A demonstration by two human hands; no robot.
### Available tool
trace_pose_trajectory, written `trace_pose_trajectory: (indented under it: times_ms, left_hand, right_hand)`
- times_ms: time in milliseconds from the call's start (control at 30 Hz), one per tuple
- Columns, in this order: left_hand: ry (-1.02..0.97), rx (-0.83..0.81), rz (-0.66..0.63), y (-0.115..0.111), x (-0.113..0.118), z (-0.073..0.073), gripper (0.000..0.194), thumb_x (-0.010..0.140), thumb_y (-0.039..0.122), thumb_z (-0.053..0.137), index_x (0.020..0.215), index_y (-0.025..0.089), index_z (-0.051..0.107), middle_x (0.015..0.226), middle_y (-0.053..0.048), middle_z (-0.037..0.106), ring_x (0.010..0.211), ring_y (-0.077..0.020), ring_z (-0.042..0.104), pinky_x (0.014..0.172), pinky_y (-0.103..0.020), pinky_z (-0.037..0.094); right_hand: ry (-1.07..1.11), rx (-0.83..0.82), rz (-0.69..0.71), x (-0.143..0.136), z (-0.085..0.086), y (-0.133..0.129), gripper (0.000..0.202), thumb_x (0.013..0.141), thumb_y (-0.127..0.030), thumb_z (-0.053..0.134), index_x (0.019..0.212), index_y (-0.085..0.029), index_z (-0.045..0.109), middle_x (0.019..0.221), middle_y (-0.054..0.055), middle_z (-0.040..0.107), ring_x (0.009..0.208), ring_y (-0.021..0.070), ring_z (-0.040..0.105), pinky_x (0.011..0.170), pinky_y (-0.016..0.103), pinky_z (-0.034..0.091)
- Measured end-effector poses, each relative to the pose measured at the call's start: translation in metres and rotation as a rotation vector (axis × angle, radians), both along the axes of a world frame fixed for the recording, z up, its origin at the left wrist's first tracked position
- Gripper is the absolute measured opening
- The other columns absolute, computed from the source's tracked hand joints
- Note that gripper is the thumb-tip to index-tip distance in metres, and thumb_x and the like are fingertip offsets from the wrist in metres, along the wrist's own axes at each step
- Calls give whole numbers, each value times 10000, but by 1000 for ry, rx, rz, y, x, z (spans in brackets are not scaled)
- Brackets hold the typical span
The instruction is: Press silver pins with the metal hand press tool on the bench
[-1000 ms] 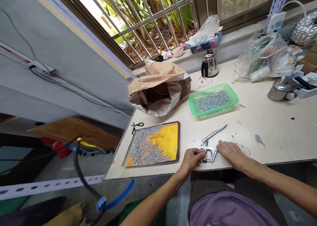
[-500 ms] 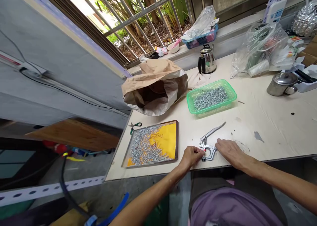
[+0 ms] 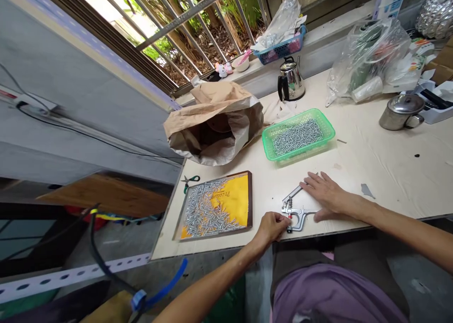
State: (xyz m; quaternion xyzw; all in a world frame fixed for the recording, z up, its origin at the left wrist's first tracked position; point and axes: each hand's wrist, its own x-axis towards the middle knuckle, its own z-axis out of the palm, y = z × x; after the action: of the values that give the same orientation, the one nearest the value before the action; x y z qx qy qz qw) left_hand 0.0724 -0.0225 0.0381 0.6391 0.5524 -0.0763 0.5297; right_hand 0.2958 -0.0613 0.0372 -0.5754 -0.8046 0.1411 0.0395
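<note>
Near the table's front edge lies a metal hand-press plier [image 3: 299, 213] with a spring and a red part at its jaw. My left hand [image 3: 275, 226] is closed in a pinch at the jaw; whatever is between its fingertips is too small to make out. My right hand [image 3: 325, 194] is spread over the plier's handles, fingertips on the upper one and thumb by the lower. Left of them a shallow tray [image 3: 250, 200] with a yellow sheet holds many small metal pieces. Behind, a green basket [image 3: 299, 148] holds similar pieces.
A large brown paper bag [image 3: 215, 120] stands at the back left, with scissors [image 3: 191, 179] below it. Farther back are a steel kettle [image 3: 291, 81] and a blue basket [image 3: 279, 51]. A lidded steel cup [image 3: 401, 112] and a clear plastic bag [image 3: 371, 63] are at the right.
My right hand has moved up and opened out over the plier's handles. My left hand stays pinched at the jaw. The whole view has shifted slightly.
</note>
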Motion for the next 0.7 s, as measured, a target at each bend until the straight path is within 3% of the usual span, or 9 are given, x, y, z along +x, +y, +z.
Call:
trace_pose_trajectory:
  times_ms: [100,200,267,367,467,533,700]
  left_hand:
    - [4,-12,38,-1,-2,-3,306,704,401,584,530,154,534,368,72,382,335,-60,332,369,-195,247]
    - [58,23,18,-4,-4,-1,308,744,398,569,569,144,558,405,58,410,370,-74,381,392,-194,307]
    - [101,200,-54,-9,-4,2,296,783,377,556,607,140,587,505,21,499,483,-107,486,480,-211,394]
    - [47,639,-254,-16,5,6,208,820,359,572,844,164,638,861,-57,623,843,-197,578,734,-310,484]
    - [-99,883,-507,-13,22,1,501,763,372,675,1190,167,512,1220,-136,531,1130,-275,483,934,-439,438]
    - [-165,906,-630,-5,34,-4,701,736,375,708,1313,145,383,1307,-170,464,1186,-297,444,980,-470,408]
    - [-114,846,-737,11,46,-9,798,734,424,701,1362,143,297,1196,-151,517,1079,-303,489,930,-488,431]
  right_hand:
    - [4,-24,-5,-3,5,2,980,531,-482,800,1330,-77,403,1241,217,514,1174,359,443,990,550,288]
    - [-13,-46,-18,-7,10,1,836,565,-414,812,1242,-53,480,1136,186,565,1072,319,500,957,492,336]
    - [-17,-57,-26,-10,11,-1,710,597,-367,808,1171,-56,528,1083,162,581,1035,293,511,910,431,376]
    - [-5,-49,-39,-13,8,-5,642,608,-325,809,1138,-79,542,1058,139,583,1005,271,512,830,372,409]
    - [25,6,-36,-14,2,-11,658,636,-339,786,1176,-85,509,1042,131,581,980,265,514,829,378,406]
    - [46,48,-26,-10,-2,-16,707,649,-383,765,1215,-75,473,1059,144,574,988,275,511,853,401,400]
    - [16,47,-101,4,0,-27,800,541,-360,828,1213,-104,478,1101,146,562,1007,295,502,846,409,426]
